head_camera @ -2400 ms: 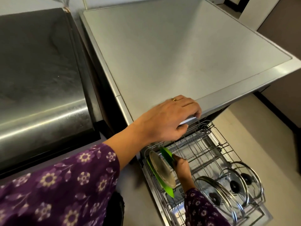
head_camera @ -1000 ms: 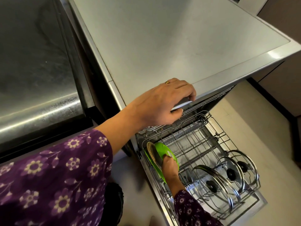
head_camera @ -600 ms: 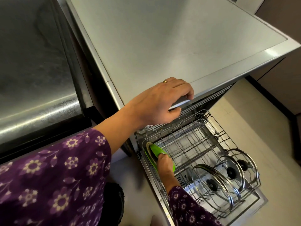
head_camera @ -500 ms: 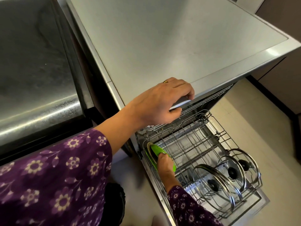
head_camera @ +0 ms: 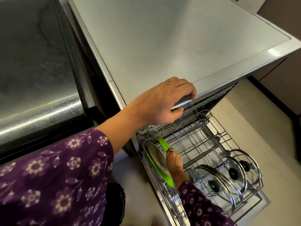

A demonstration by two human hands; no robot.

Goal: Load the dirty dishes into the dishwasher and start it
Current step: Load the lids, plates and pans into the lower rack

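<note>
The dishwasher's lower wire rack (head_camera: 210, 144) is pulled out over the floor. A green plate (head_camera: 163, 176) with a dirty brownish face stands on edge at the rack's left end. My right hand (head_camera: 174, 159) grips this plate by its rim, down inside the rack. A second green edge (head_camera: 162, 143) shows just behind it. My left hand (head_camera: 164, 101) is curled over the front lip of the grey dishwasher top (head_camera: 162, 46), thumb under the edge.
Three glass pot lids (head_camera: 215, 183) with black knobs stand in the rack's right end. The rack's middle tines hold nothing. A steel sink counter (head_camera: 35, 70) lies to the left. Beige floor (head_camera: 260, 131) extends to the right.
My right hand has turned the green plate from facing up to standing on edge against the rack's left side. My left hand has stayed on the dishwasher's top edge.
</note>
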